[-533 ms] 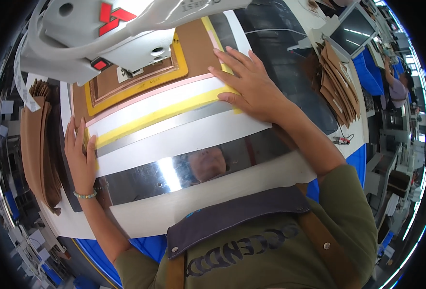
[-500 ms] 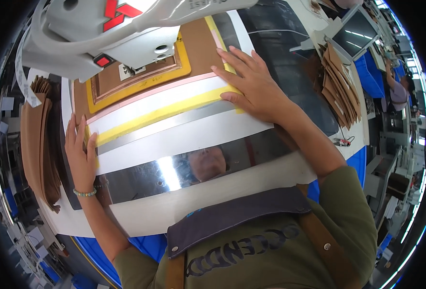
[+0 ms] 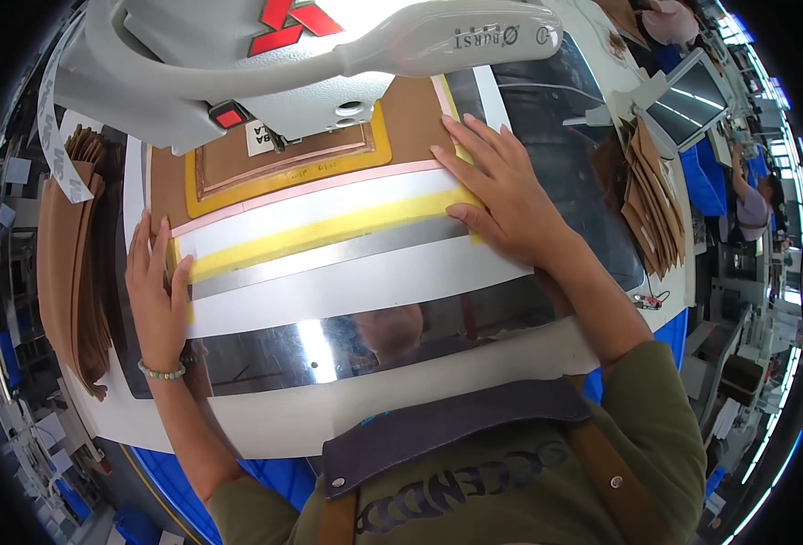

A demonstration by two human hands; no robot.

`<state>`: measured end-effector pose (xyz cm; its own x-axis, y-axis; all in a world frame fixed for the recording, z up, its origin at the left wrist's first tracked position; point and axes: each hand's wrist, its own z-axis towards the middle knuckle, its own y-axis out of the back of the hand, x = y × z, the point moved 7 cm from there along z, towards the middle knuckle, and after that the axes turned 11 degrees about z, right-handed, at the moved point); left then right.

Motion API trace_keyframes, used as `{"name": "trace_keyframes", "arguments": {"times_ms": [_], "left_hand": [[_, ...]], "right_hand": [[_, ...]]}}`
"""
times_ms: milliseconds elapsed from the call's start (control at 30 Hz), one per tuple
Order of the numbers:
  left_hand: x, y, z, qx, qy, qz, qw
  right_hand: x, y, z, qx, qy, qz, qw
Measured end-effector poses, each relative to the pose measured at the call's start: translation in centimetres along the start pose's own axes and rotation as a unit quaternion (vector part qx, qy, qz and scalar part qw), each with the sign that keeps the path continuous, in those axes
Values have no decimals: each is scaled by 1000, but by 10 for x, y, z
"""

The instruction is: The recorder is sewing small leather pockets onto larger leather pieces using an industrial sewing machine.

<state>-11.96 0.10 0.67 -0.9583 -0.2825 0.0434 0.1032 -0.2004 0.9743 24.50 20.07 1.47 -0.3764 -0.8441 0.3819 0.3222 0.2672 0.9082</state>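
Observation:
My left hand (image 3: 159, 313), a beaded bracelet at its wrist, lies flat with fingers apart on the left edge of a flat sewing template. My right hand (image 3: 510, 200) rests spread on the template's right edge, its fingertips on the pink-and-yellow taped border. Yellow tape (image 3: 329, 233) and pink tape (image 3: 302, 194) run across the template's white near part. Farther in lies a brown panel (image 3: 411, 118) with a yellow frame (image 3: 379, 150) around a smaller brown piece. Above them hangs a pale sewing machine head (image 3: 302, 109), which hides part of the panel and the frame's far side.
Brown pieces stand stacked at the left (image 3: 70, 272), with another brown stack (image 3: 651, 200) at the right. A shiny metal plate (image 3: 456, 318) lies nearest me. Beyond the right stack are a screen (image 3: 688, 98), a blue bin (image 3: 701, 177) and a person (image 3: 754, 207).
The whole view has shifted, so the machine, template and both hands appear farther right and slightly lower. Both hands stay flat on the same template edges.

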Motion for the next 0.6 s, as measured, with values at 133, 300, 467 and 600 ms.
{"name": "trace_keyframes", "arguments": {"times_ms": [133,300,467,600], "left_hand": [[-5,7,0,-46,-9,52,998],[-5,1,1,0,-26,41,999],[-3,-3,1,26,-33,32,999],[-3,-3,1,30,-23,8,999]], "right_hand": [[2,0,2,5,8,13,1000],[4,-4,3,31,9,-15,999],[3,-3,1,34,0,-9,999],[3,-4,0,27,8,-9,1000]]}}
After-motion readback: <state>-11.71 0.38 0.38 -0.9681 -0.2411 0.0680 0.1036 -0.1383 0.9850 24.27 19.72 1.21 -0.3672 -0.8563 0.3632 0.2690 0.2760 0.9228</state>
